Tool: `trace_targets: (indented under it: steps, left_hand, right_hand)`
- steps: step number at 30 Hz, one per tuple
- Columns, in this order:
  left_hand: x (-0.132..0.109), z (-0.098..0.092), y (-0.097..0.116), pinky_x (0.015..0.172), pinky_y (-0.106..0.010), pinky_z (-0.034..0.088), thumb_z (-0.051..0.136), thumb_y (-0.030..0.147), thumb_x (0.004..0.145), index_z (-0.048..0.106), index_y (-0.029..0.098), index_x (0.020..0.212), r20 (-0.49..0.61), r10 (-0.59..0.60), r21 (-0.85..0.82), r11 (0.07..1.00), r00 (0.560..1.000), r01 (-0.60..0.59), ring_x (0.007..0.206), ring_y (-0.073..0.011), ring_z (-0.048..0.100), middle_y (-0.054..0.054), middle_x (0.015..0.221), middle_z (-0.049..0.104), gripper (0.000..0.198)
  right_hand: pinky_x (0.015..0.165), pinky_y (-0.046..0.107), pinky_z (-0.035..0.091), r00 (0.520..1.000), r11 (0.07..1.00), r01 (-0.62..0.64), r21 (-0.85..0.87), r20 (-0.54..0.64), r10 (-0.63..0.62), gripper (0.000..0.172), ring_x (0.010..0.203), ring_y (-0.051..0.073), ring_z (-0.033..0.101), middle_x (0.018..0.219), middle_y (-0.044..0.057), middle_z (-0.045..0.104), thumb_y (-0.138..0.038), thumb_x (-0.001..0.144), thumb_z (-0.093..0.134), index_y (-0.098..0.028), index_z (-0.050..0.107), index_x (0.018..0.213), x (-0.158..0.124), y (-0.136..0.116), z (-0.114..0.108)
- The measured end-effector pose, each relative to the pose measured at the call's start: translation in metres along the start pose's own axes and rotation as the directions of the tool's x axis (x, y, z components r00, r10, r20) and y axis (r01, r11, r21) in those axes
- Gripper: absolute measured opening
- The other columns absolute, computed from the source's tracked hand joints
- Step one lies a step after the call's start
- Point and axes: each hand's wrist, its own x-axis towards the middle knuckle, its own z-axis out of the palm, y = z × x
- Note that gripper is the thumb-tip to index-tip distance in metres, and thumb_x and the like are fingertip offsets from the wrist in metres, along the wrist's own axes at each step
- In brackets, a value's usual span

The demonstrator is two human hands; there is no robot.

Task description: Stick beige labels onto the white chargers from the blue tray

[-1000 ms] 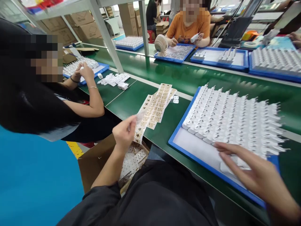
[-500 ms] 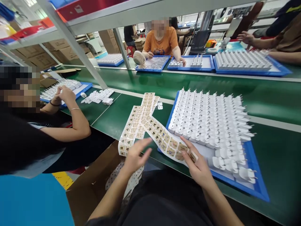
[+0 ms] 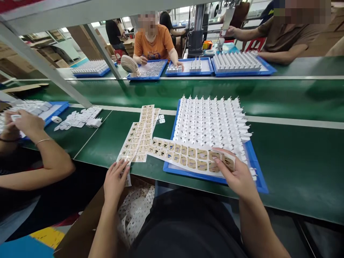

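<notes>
**Die-cut adhesive strip, one, held crosswise in front of the person**

Adhesive strip (image 3: 184,156): white liner, two rows of tan-backed pieces. It lay between the two hands, long axis running left to right, dipping slightly toward the right. Nearer hand: the right, at the strip's right end; the left stood apart from it.

Right hand (image 3: 238,177): thumb over the strip, fingers behind, pinching that end.

Left hand (image 3: 114,179): fingers slightly parted, tips on the near end of the stacked strips (image 3: 145,123); whether the thumb pinched beneath could not be told.

Blue tray (image 3: 259,175): behind the strip, its front partly covered in view; contact could not be judged. Contents: rows of white plug adapters (image 3: 209,122), pins upward.

Green workbench (image 3: 290,157): beneath tray and stack.
</notes>
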Motion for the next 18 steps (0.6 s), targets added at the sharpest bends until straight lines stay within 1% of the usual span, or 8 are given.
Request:
trace_targets:
  steps: [4,7,8,10,12,14,16,18]
  left_hand:
    - [0.006,-0.007,0.014,0.108,-0.041,0.05,0.047,0.051,0.097,0.076,0.02,0.116,-0.114,-0.185,-0.071,0.981,0.976,0.178,0.123,-0.0303,0.065,-0.009,0.122,0.075,0.047]
    - [0.021,-0.013,0.03,0.096,-0.038,0.055,0.048,0.056,0.096,0.075,0.016,0.118,-0.233,-0.413,-0.18,0.908,0.88,0.379,0.107,-0.0304,0.072,-0.012,0.112,0.078,0.052]
    - [0.029,-0.014,0.037,0.095,-0.038,0.056,0.048,0.056,0.096,0.075,0.016,0.119,-0.266,-0.434,-0.205,0.898,0.861,0.389,0.105,-0.0301,0.073,-0.013,0.111,0.078,0.054]
    - [0.05,-0.012,0.054,0.096,-0.038,0.055,0.047,0.055,0.097,0.074,0.016,0.121,-0.282,-0.382,-0.201,0.92,0.88,0.335,0.105,-0.0296,0.072,-0.012,0.113,0.077,0.053]
    - [0.072,-0.006,0.073,0.097,-0.04,0.054,0.046,0.051,0.098,0.074,0.017,0.121,-0.193,-0.292,-0.141,0.953,0.937,0.268,0.109,-0.0308,0.071,-0.012,0.115,0.077,0.049]
    - [0.092,0.001,0.093,0.1,-0.045,0.053,0.051,0.049,0.096,0.073,0.017,0.124,0.003,-0.213,-0.071,0.975,0.977,0.213,0.116,-0.035,0.068,-0.014,0.12,0.075,0.048]
    - [0.106,0.007,0.112,0.105,-0.049,0.049,0.054,0.048,0.094,0.069,0.014,0.129,0.157,-0.12,-0.067,0.989,0.98,0.131,0.125,-0.0385,0.063,-0.018,0.13,0.07,0.051]
    - [0.113,0.007,0.133,0.112,-0.05,0.045,0.053,0.051,0.095,0.064,0.014,0.136,0.213,-0.008,-0.174,0.984,0.977,0.046,0.135,-0.0374,0.056,-0.017,0.141,0.063,0.056]
  right_hand:
    - [0.079,0.034,0.069,0.999,0.998,0.013,0.06,0.047,-0.016,0.033,0.091,0.022,0.077,0.116,0.007,0.074,-0.041,0.1,0.058,-0.025,0.067,0.128,0.0,-0.004,-0.001]
    - [0.081,0.034,0.069,0.998,0.996,0.011,0.089,0.057,-0.016,0.033,0.098,0.023,0.075,0.125,0.007,0.07,-0.04,0.1,0.058,-0.028,0.066,0.129,0.004,-0.007,0.0]
    - [0.08,0.034,0.069,0.998,0.996,0.023,0.092,0.056,-0.028,0.032,0.102,0.024,0.073,0.126,0.007,0.069,-0.04,0.1,0.058,-0.028,0.067,0.129,0.006,-0.008,0.0]
    - [0.077,0.032,0.07,0.996,0.994,0.064,0.089,0.048,-0.069,0.03,0.109,0.025,0.07,0.125,0.008,0.066,-0.039,0.1,0.059,-0.029,0.069,0.126,0.01,-0.009,0.0]
    - [0.074,0.03,0.069,0.994,0.989,0.098,0.106,0.026,-0.102,0.029,0.107,0.024,0.07,0.122,0.009,0.064,-0.038,0.099,0.06,-0.029,0.071,0.124,0.014,-0.01,-0.002]
    - [0.071,0.029,0.069,0.994,0.984,0.107,0.141,0.006,-0.109,0.028,0.1,0.022,0.071,0.117,0.008,0.065,-0.036,0.099,0.062,-0.029,0.071,0.123,0.017,-0.011,-0.006]
    - [0.069,0.028,0.068,0.993,0.977,0.117,0.176,-0.015,-0.116,0.026,0.092,0.021,0.073,0.113,0.006,0.069,-0.034,0.097,0.065,-0.028,0.072,0.122,0.019,-0.013,-0.013]
    - [0.067,0.027,0.067,0.99,0.973,0.14,0.185,-0.018,-0.139,0.025,0.086,0.02,0.074,0.109,0.005,0.072,-0.032,0.095,0.068,-0.028,0.073,0.119,0.021,-0.016,-0.023]
